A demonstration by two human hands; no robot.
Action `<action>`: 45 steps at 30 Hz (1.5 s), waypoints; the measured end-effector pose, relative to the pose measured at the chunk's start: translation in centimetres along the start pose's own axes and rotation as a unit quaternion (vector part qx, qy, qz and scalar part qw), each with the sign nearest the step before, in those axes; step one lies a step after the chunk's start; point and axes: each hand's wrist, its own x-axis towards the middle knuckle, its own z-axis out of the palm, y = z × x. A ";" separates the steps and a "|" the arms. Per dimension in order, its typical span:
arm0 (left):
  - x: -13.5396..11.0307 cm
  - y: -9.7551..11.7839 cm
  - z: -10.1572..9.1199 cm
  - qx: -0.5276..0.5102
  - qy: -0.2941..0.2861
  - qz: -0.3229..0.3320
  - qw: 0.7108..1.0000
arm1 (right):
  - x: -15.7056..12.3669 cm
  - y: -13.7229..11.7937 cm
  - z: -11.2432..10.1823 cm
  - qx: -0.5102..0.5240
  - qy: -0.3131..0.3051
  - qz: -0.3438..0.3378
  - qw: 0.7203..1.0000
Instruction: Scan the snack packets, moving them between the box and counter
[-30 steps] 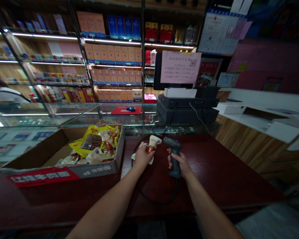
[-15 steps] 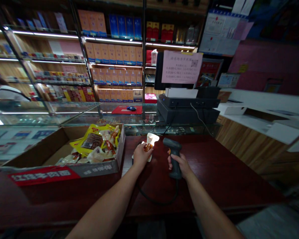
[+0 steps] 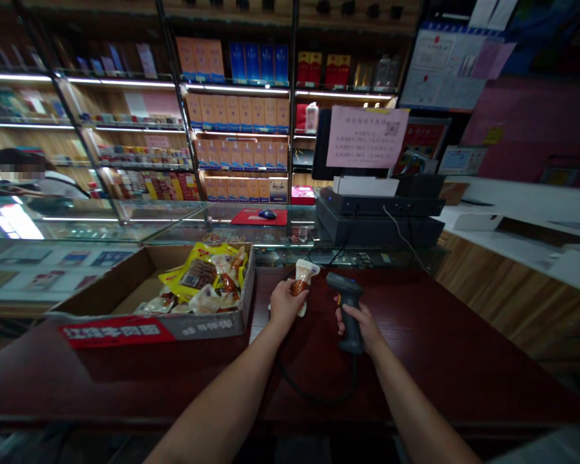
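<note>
On the dark red table, between the box and the bare stretch at the right, both hands are at work. The left hand is closed round a packet, gripping its brown middle so that the pale end sticks up beyond the fingers; a pale edge shows below the hand, though I cannot tell whether it belongs to the same packet. The right hand is wrapped round the handle of a scanner, a finger close by its yellow trigger. The scanner's nose is turned toward the packet, near it but not touching, and its cable loops over the table toward the left hand. The step in hand looks to be scanning the packet. The next move seems to call for a printed code squarely before the nose, a steady left hand and a squeeze of the trigger; no code can be made out on the held packet. More packets lie in the box with a yellow bag.
</note>
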 end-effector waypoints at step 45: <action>0.8 -0.6 -2.6 0.204 -0.100 -0.035 0.973 | 2.0 0.4 3.0 -0.024 -0.021 0.025 0.999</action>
